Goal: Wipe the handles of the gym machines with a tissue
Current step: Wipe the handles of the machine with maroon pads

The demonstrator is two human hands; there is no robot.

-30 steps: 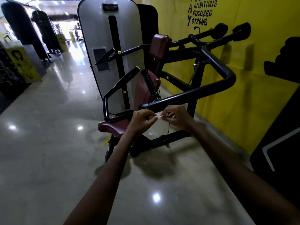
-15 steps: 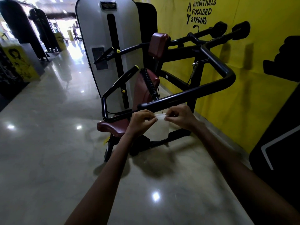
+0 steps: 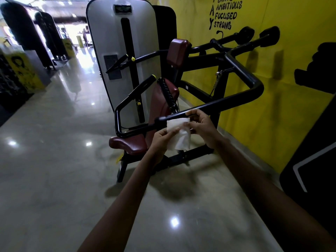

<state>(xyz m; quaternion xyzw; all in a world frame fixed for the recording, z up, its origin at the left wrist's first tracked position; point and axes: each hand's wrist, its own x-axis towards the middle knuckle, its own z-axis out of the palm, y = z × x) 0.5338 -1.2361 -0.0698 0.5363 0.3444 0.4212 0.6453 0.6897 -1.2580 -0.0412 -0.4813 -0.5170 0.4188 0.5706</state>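
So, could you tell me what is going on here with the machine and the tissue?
A person stands on the polished floor facing a gym machine by the yellow wall. Both hands hold a white tissue right at the near black handle: the left hand pinches its lower part, the right hand holds the top edge against the bar. Wiping looks about to begin.

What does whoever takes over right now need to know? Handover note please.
Left hand: pinches the white tissue at its left side.
Right hand: pinches the tissue's right edge, fingers up against the near black handle.
Tissue: spread open between both hands, its top edge at the handle, the rest hanging below it.
Done: tissue opened and brought to the handle.
Left: wrap and wipe this handle, then the far handle and the other grips on the machine.
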